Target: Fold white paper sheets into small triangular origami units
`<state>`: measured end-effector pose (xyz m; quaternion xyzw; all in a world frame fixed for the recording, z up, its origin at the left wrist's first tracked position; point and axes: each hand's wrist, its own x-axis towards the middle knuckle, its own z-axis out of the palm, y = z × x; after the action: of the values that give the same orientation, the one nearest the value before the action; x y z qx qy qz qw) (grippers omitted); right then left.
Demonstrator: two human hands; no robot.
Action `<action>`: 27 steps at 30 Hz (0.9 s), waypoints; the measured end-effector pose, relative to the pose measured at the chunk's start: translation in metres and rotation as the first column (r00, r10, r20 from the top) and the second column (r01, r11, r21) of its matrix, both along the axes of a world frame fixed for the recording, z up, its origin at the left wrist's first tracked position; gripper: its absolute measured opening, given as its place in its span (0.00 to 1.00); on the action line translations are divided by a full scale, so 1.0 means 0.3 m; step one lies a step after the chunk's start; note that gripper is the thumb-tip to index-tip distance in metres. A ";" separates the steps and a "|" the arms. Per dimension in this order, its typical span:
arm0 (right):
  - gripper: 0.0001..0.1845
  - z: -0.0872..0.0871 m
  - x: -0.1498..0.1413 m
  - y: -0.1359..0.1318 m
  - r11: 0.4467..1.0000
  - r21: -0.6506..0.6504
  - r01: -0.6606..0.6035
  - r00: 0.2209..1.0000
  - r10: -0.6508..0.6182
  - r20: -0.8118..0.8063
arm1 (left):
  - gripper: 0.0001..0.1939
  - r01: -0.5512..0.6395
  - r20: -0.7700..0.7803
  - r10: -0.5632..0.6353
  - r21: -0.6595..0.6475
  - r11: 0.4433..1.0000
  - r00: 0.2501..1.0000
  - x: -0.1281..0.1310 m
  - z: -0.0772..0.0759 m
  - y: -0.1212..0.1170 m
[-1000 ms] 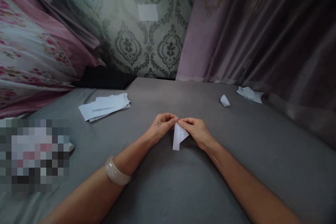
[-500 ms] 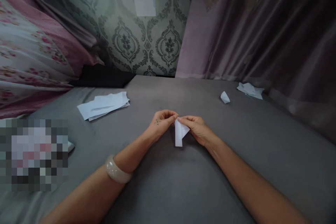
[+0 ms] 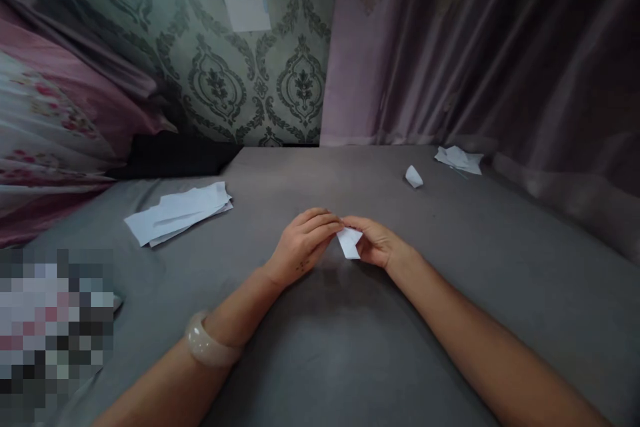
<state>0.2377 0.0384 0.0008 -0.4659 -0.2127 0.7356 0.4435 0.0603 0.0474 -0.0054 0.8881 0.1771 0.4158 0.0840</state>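
The folded paper (image 3: 351,243) is held up over the grey cloth (image 3: 320,360), between the two hands and touching both. It hangs from the grip at its upper edge, its free end pointing down toward the wearer and slightly rightward; seen so foreshortened, its long axis is hard to judge. The right hand (image 3: 377,242) lies along its right side and appears clamped on it, fingers partly behind. The left hand (image 3: 307,245) meets the upper left corner with fingers close together; whether they pinch or merely rest there I cannot tell (the thumb is hidden under the hand). Neither hand is clearly nearer.

Farther out, a small folded piece (image 3: 413,177) sits ahead to the right, with a loose paper pile (image 3: 461,160) beyond it. A stack of paper strips (image 3: 177,212) lies well apart on the left. The pixelated patch at the left edge is cut off and unreadable.
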 end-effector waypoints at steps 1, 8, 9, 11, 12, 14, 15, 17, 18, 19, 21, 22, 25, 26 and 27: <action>0.06 0.000 -0.001 -0.002 1.000 -0.017 -0.009 1.000 0.009 0.009 | 0.15 0.028 0.011 -0.028 -0.031 0.999 1.000 0.001 0.001 -0.002; 0.07 0.003 0.026 -0.002 0.997 0.026 -0.077 0.985 0.072 0.157 | 0.08 0.032 0.266 0.183 -0.643 0.765 0.946 0.034 0.015 -0.017; 0.09 0.006 0.032 0.000 0.997 0.068 -0.030 0.978 0.015 0.210 | 0.08 0.079 0.312 0.231 -0.734 0.675 0.921 0.038 0.014 -0.014; 0.14 0.014 0.039 0.002 0.978 0.198 0.067 0.941 -0.128 0.313 | 0.10 0.192 0.373 0.311 -0.854 0.484 0.874 0.042 0.012 -0.005; 0.16 0.020 0.038 0.001 0.955 0.282 0.085 0.915 -0.187 0.357 | 0.10 0.237 0.382 0.344 -0.888 0.395 0.858 0.042 0.010 0.000; 0.19 0.030 0.026 -0.004 0.899 0.436 0.036 0.869 -0.244 0.431 | 0.12 0.290 0.369 0.388 -0.925 0.247 0.845 0.040 0.008 0.006; 0.19 0.034 0.016 -0.009 0.872 0.490 -0.007 0.855 -0.249 0.455 | 0.12 0.303 0.357 0.397 -0.933 0.194 0.845 0.039 0.007 0.006; 0.18 0.033 -0.006 -0.016 0.830 0.555 -0.058 0.846 -0.255 0.468 | 0.12 0.319 0.346 0.390 -0.938 0.135 0.853 0.040 0.006 0.002; 0.17 0.029 -0.016 -0.018 0.820 0.570 -0.057 0.849 -0.260 0.459 | 0.12 0.324 0.345 0.377 -0.938 0.120 0.860 0.041 0.006 -0.002; 0.16 0.022 -0.024 -0.019 0.817 0.575 -0.047 0.854 -0.266 0.447 | 0.12 0.326 0.343 0.362 -0.939 0.110 0.867 0.042 0.007 -0.006; 0.15 0.006 -0.033 -0.017 0.819 0.574 -0.020 0.859 -0.280 0.430 | 0.13 0.324 0.338 0.339 -0.941 0.099 0.878 0.046 0.008 -0.014; 0.14 -0.002 -0.034 -0.016 0.819 0.574 -0.011 0.857 -0.288 0.428 | 0.14 0.321 0.335 0.339 -0.942 0.098 0.879 0.047 0.009 -0.016; 0.13 -0.018 -0.038 -0.019 0.795 0.606 -0.028 0.826 -0.324 0.462 | 0.15 0.327 0.348 0.402 -0.937 0.122 0.847 0.048 0.012 -0.014; 0.12 -0.020 -0.041 -0.024 0.782 0.621 -0.052 0.801 -0.338 0.494 | 0.16 0.343 0.367 0.439 -0.929 0.138 0.820 0.047 0.013 -0.011; 0.11 -0.019 -0.046 -0.031 0.769 0.633 -0.084 0.766 -0.356 0.534 | 0.17 0.367 0.394 0.475 -0.918 0.153 0.787 0.046 0.014 -0.008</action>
<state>0.2239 0.0292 -0.0050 -0.5246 -0.5418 0.3873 0.5303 0.0742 0.0451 -0.0010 0.4138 0.3994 0.4615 0.6754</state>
